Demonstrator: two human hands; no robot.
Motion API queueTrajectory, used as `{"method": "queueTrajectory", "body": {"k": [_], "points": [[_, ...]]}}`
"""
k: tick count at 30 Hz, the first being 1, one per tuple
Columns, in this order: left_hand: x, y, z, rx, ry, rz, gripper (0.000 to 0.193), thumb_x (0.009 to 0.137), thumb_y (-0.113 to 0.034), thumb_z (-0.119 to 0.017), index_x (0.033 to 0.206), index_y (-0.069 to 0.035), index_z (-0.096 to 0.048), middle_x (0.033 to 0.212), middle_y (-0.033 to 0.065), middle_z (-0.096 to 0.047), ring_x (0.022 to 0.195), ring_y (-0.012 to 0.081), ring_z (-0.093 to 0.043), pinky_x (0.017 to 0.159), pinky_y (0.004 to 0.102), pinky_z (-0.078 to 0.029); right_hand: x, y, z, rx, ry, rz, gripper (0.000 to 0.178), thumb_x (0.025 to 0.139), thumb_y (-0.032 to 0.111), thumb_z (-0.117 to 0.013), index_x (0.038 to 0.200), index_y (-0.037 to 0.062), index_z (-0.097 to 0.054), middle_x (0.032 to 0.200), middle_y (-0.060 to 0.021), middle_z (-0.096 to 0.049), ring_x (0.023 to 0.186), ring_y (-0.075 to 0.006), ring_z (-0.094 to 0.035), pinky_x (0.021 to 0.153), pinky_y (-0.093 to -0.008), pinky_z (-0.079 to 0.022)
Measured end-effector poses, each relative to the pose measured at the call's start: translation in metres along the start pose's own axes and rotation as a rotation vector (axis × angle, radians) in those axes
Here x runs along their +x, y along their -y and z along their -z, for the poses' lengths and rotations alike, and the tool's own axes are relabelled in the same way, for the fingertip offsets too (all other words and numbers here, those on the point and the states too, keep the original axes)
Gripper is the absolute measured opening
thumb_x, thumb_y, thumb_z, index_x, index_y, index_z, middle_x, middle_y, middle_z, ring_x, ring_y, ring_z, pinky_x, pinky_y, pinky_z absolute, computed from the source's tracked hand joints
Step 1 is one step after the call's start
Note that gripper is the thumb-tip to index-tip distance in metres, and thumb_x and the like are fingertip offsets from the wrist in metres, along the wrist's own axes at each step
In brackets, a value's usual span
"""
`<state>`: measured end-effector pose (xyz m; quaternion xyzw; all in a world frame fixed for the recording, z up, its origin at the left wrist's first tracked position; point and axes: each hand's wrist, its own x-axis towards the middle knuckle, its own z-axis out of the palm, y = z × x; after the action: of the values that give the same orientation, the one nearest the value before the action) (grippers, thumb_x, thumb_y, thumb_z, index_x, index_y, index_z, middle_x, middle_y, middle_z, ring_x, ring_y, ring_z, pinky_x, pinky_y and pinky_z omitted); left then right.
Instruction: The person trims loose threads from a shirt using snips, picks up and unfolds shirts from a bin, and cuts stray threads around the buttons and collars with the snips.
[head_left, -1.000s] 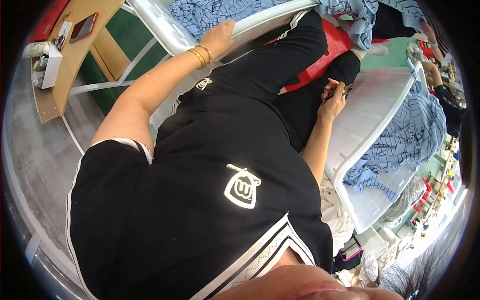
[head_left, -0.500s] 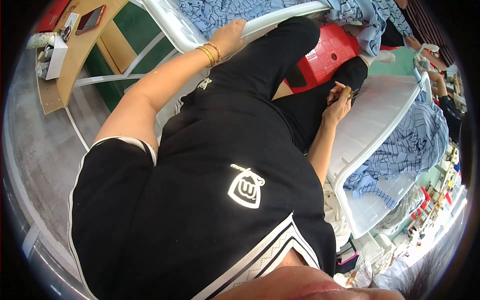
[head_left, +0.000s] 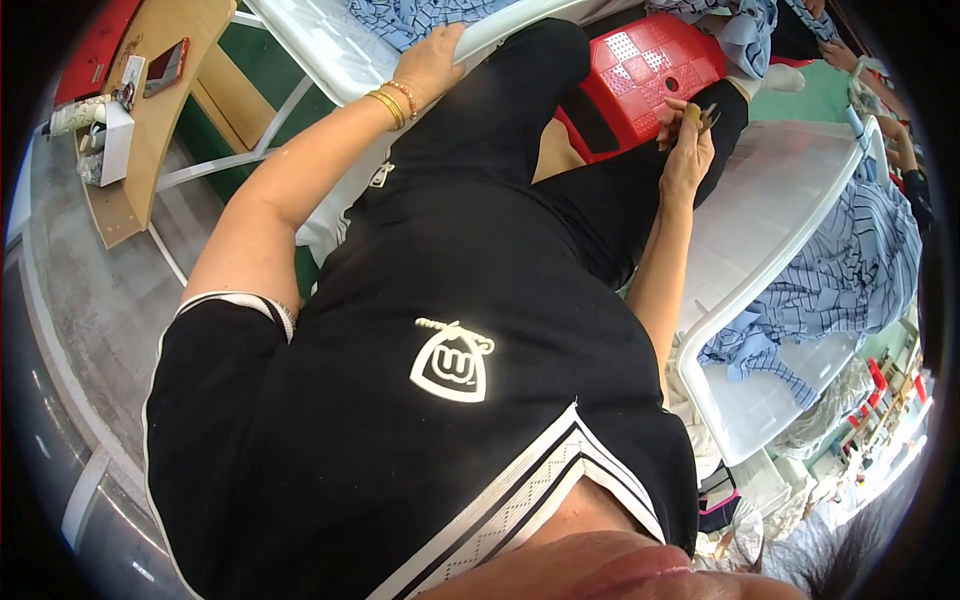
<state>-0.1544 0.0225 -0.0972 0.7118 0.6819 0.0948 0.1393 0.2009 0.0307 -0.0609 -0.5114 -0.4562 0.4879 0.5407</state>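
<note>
My left hand (head_left: 430, 68) lies over the rim of a white plastic tub (head_left: 335, 75) at the upper left, its fingers curled round the edge. Blue cloth with dark lines (head_left: 415, 20) is heaped inside that tub. Over my right thigh, my right hand (head_left: 688, 150) is closed on small snips (head_left: 711, 115), whose pointed metal ends stick out past the fingers. Something yellowish covers my thumb tip. A red plastic stool (head_left: 625, 85) stands between my legs, just beyond the right hand.
A second white tub (head_left: 715, 345) with more blue lined cloth (head_left: 835, 265) is close on my right. At far left stands a wooden table (head_left: 165, 110) bearing a phone (head_left: 166, 67) and a small white box (head_left: 105, 150). Another person's hand (head_left: 835, 52) shows at upper right.
My right hand has moved up and slightly right with the snips, toward the stool. The left hand keeps its hold on the tub rim. The whole view has shifted a little.
</note>
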Motion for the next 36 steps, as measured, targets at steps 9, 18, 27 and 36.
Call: {"method": "queueTrajectory", "body": {"k": [9, 18, 27, 36], "points": [[-0.002, -0.001, -0.001, -0.028, -0.099, -0.058, 0.044, 0.079, -0.019, -0.066, 0.118, -0.011, -0.046, 0.107, 0.0148, -0.057, 0.093, 0.0364, -0.061, 0.077, 0.044, -0.052, 0.055, 0.02, -0.039, -0.033, 0.218, 0.085, 0.035, 0.101, 0.03, -0.048, 0.102, 0.0002, -0.067, 0.073, 0.0027, -0.057, 0.058, -0.0026, -0.044, 0.052, -0.0185, -0.033], [-0.003, -0.004, 0.002, -0.03, -0.108, -0.06, 0.048, 0.077, -0.016, -0.067, 0.12, -0.012, -0.045, 0.109, 0.0136, -0.055, 0.093, 0.0364, -0.061, 0.076, 0.0434, -0.053, 0.093, 0.007, -0.057, -0.395, 0.313, 0.298, 0.024, 0.097, 0.027, -0.056, 0.104, 0.0078, -0.069, 0.073, 0.0022, -0.056, 0.063, -0.0088, -0.052, 0.056, -0.0236, -0.039], [-0.008, -0.006, 0.003, -0.029, -0.09, -0.028, 0.054, 0.076, -0.016, -0.068, 0.124, -0.009, -0.044, 0.11, 0.0149, -0.054, 0.094, 0.0361, -0.061, 0.076, 0.0431, -0.053, 0.132, -0.005, -0.105, -0.616, 0.309, 0.438, 0.016, 0.089, 0.013, -0.062, 0.09, -0.003, -0.061, 0.071, -0.0087, -0.054, 0.066, -0.0153, -0.055, 0.059, -0.0307, -0.044], [-0.006, -0.021, 0.015, -0.124, -0.027, 0.023, 0.053, 0.078, -0.014, -0.068, 0.125, -0.009, -0.045, 0.11, 0.0149, -0.055, 0.093, 0.0359, -0.06, 0.076, 0.0421, -0.052, 0.18, -0.031, -0.136, -0.978, 0.352, 0.536, 0.026, 0.084, 0.026, -0.063, 0.107, 0.0146, -0.064, 0.097, -0.0076, -0.064, 0.083, -0.0323, -0.063, 0.07, -0.0408, -0.051]]}}
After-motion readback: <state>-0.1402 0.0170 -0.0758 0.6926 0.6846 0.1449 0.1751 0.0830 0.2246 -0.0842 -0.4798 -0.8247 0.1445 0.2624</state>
